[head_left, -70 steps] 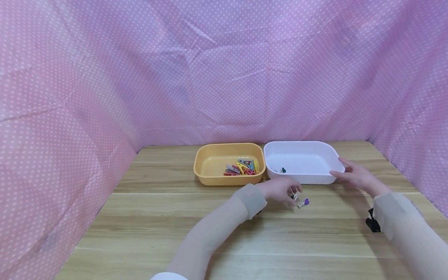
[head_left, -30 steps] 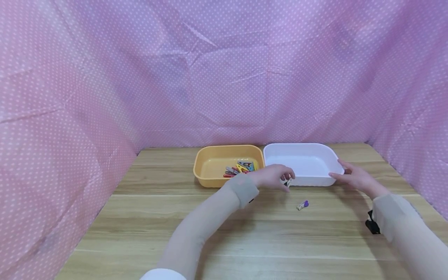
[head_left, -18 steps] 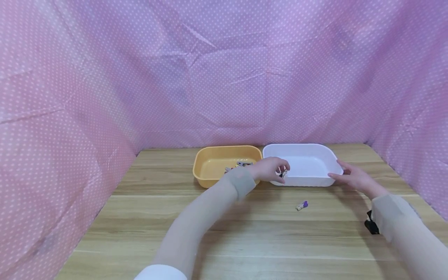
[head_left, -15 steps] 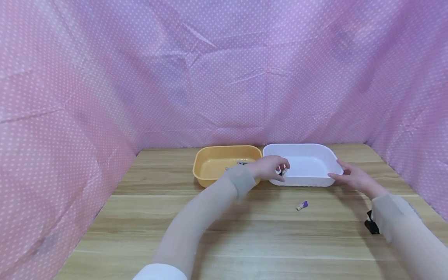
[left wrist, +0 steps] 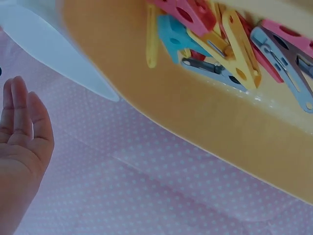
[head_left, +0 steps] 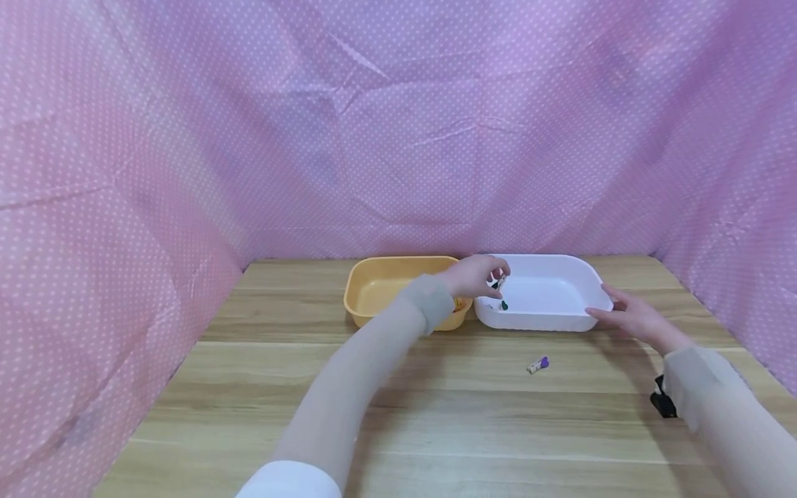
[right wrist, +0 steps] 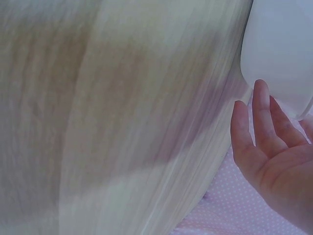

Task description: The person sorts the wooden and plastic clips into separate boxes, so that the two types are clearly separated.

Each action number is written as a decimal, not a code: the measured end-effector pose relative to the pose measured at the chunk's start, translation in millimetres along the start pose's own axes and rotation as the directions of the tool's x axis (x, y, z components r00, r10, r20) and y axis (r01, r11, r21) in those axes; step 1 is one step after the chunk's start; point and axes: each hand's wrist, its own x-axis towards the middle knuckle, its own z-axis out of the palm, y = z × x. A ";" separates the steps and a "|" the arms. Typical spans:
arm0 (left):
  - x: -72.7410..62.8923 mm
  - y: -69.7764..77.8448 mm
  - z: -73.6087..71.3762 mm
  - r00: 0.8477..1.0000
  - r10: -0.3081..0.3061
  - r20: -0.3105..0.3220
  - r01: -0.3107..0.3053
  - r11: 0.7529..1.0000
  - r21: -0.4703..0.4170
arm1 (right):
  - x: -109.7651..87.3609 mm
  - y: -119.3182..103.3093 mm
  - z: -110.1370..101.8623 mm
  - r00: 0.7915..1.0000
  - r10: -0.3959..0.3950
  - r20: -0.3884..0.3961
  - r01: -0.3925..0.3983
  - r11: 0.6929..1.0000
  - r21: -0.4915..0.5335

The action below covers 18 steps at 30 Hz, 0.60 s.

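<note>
My left hand (head_left: 476, 275) is over the left end of the white bin (head_left: 542, 322), pinching a small pale clothespin (head_left: 501, 281) with a dark part between thumb and fingers. Below it, another small clothespin (head_left: 504, 305) with a dark green tip lies inside that bin. My right hand (head_left: 635, 317) touches the bin's right end from outside, its fingers (right wrist: 262, 110) fairly straight. On the table in front lies a small wooden clothespin (head_left: 538, 365) with a purple heart. In the left wrist view, the pinched clothespin is almost wholly out of frame.
A yellow bin (head_left: 380, 323) stands against the white bin's left side. It holds several larger plastic clothespins (left wrist: 234, 54) in yellow, red, blue and grey, mostly hidden by my left forearm in the head view. Pink dotted cloth (head_left: 398, 138) hangs behind the wooden table (head_left: 261, 394).
My left hand has picked up the small clothespin beside the purple-heart one and carried it up and left, over the white bin's left end. The right hand has stayed at that bin.
</note>
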 end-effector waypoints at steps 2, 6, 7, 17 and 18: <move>0.4 -2.0 -1.5 1.000 -0.010 -0.010 0.010 1.000 -0.012 | -0.3 -0.4 0.3 1.000 -0.005 0.001 0.005 1.000 0.008; 1.9 -3.9 -4.3 1.000 -0.023 -0.018 0.023 0.999 -0.023 | -0.8 -0.5 0.6 1.000 -0.025 -0.006 0.025 1.000 -0.002; 2.4 -4.0 -4.8 1.000 -0.025 -0.018 0.024 0.999 -0.022 | -0.9 -0.5 0.6 1.000 -0.030 -0.008 0.030 1.000 -0.005; 11.2 -3.7 -3.9 0.999 -0.046 -0.018 0.045 0.999 -0.020 | -1.2 0.7 1.6 0.999 -0.028 -0.015 0.028 0.999 0.017; 11.9 -3.8 -3.3 0.999 -0.050 -0.016 0.050 0.999 -0.020 | -1.0 0.9 1.6 1.000 -0.028 -0.013 0.028 0.999 0.017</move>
